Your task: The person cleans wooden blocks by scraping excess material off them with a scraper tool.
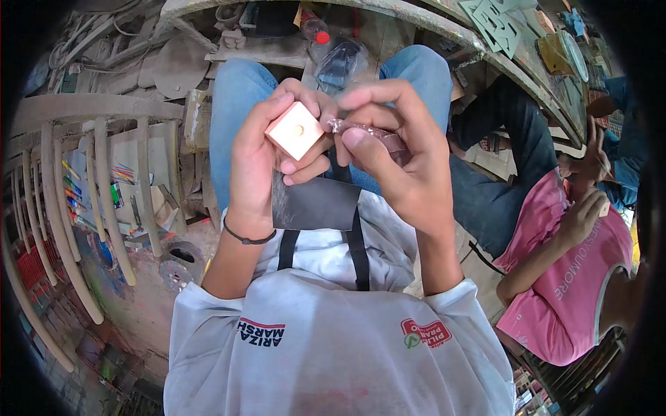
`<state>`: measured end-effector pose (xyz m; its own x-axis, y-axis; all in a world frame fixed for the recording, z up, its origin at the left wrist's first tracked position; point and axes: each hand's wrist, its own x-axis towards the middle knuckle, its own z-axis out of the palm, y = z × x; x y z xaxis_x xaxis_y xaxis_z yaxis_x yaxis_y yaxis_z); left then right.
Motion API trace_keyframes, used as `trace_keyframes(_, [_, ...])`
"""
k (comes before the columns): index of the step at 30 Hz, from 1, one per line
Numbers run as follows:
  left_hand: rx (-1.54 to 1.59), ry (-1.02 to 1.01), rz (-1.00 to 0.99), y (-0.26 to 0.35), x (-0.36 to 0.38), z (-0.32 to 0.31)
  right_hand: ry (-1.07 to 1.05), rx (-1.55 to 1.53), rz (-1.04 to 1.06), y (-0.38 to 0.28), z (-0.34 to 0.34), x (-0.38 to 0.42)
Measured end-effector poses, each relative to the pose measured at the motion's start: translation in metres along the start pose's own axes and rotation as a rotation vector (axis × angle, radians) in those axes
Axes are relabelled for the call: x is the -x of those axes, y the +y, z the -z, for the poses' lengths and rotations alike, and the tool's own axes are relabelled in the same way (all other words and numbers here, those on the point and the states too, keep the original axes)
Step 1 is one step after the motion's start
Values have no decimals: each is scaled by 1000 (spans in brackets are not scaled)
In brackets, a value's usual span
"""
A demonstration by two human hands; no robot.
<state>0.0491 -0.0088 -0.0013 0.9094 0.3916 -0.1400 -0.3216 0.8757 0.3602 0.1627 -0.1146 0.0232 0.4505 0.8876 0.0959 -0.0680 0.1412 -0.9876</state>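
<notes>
My left hand (254, 149) is closed round a small pale wooden block (290, 141), its square face turned up toward me with a round hole or plug in the middle. Pinched in my right hand (411, 163) is a folded brown piece of sandpaper (380, 139), with a frayed whitish end pointing at the block. That end is close to the fingertips of my left hand. Below both hands a dark flat sheet (316, 203) lies over my lap, partly under the left wrist.
A slatted wooden piece (104, 173) stands on the left, coloured pens behind it. Ahead are a clear plastic bag (340, 66), a red-capped bottle (317, 31) and a workbench edge (479, 45). On the right sits a person in a pink shirt (555, 277), holding a small wooden piece.
</notes>
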Motion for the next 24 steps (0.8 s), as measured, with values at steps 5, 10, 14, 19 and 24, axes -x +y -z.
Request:
trace_keyframes(5, [4, 52, -30, 2, 5, -7, -39, 97, -60, -4, 2, 2])
trace_keyframes(10, [-17, 68, -35, -2, 8, -14, 56, 225, -158, -17, 3, 3])
trace_keyframes(14, [6, 66, -10, 0, 13, -21, 83, 155, -85, -17, 4, 6])
trace_keyframes(19, [-13, 79, 40, -1, 14, -32, 75, 11, 10, -9, 15, 7])
trace_keyframes(24, [10, 131, 40, -7, 9, -21, 46, 170, 46, -14, 14, 7])
